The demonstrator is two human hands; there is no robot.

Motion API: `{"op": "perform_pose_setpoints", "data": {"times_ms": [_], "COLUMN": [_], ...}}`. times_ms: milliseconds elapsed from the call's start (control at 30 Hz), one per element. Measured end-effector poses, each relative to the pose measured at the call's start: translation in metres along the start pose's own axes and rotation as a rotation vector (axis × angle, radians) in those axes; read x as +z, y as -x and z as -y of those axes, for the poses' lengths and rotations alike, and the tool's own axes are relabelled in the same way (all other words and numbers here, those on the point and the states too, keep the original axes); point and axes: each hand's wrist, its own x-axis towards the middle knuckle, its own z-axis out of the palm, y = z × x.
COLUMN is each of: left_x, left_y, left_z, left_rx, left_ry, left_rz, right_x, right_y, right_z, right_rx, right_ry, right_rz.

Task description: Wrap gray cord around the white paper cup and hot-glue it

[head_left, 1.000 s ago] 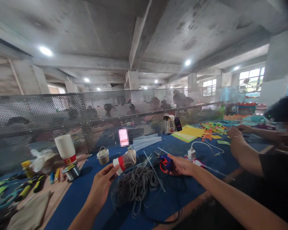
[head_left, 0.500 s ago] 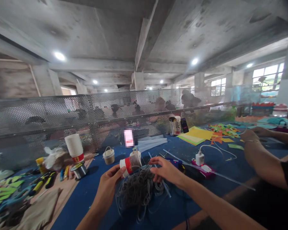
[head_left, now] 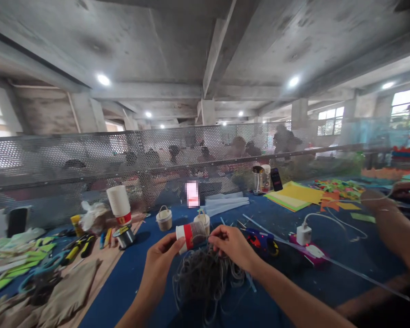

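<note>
- Left hand [head_left: 160, 259] clenched around the base of a small white paper cup with a red band [head_left: 190, 236], held on its side above the near middle of the blue-covered surface [head_left: 130, 282].
- Right hand [head_left: 233, 246] raised at the cup's open end, fingers [head_left: 214, 235] pinched on grey cord there; whether also pinched on the cup's rim, not possible to tell.
- Cup's upper half wrapped in grey cord, hovering just above a loose tangled heap of grey cord [head_left: 205, 278] on the surface.
- Two small cord-wrapped cup baskets with handles [head_left: 164, 218] stood just beyond the cup, toward the far edge.
- Blue and red glue gun [head_left: 261, 239] lay just right of the right hand, touching nothing held.
- Stack of white paper cups [head_left: 119, 205] stood upside down left of the baskets, next to a spool of wire [head_left: 125, 236].
- White charger plug [head_left: 304, 233] sat farther right, with sheets of yellow paper [head_left: 295, 195] near the perforated metal screen [head_left: 89, 155] along the far edge.
- Another person's forearm [head_left: 394, 228] rested at the right edge.
</note>
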Motion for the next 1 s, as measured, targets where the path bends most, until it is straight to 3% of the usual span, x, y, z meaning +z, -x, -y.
{"op": "perform_pose_setpoints", "data": {"times_ms": [200, 333, 800, 1000], "left_x": [0.007, 0.012, 0.013, 0.011], "left_y": [0.004, 0.008, 0.014, 0.014], "left_z": [-0.009, -0.014, -0.019, -0.017], "left_rx": [-0.004, -0.001, -0.001, 0.024], "left_ry": [-0.072, -0.074, -0.113, -0.111], "left_rz": [0.052, 0.114, 0.275, 0.286], "right_x": [-0.007, -0.005, -0.003, -0.003], "right_y": [0.002, -0.003, -0.01, -0.011], "right_z": [0.025, 0.031, 0.024, 0.023], "right_rx": [-0.245, -0.331, -0.384, -0.369], "right_ry": [0.236, 0.261, 0.252, 0.247], "right_rz": [-0.175, -0.202, -0.233, -0.24]}}
